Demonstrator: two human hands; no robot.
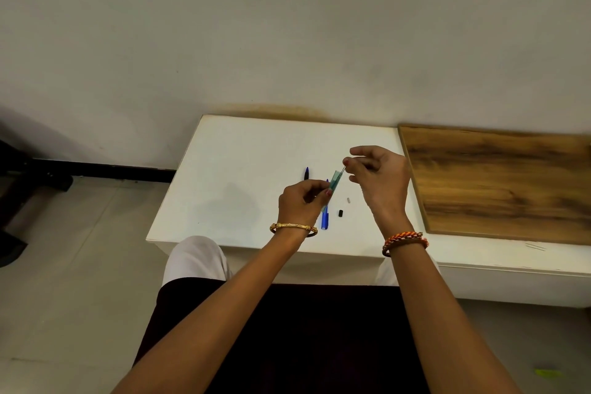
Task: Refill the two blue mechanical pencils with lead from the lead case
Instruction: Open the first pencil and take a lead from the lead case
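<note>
Over the middle of the white surface, the left hand grips the green lead case, tilted; the right hand pinches a lead at its mouth. One blue pencil lies under the case, another behind the left hand. A black cap and small grey piece lie between the wrists; a wooden board covers the right edge.

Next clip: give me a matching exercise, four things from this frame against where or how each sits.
Things:
1. lead case
2. black cap
3. wooden board
4. gold bangle

Places:
A. on the left wrist
B. lying loose on the white table
C. held tilted in the left hand
D. flat on the right of the table, by the wall

Pairs: 1-C, 2-B, 3-D, 4-A
</note>
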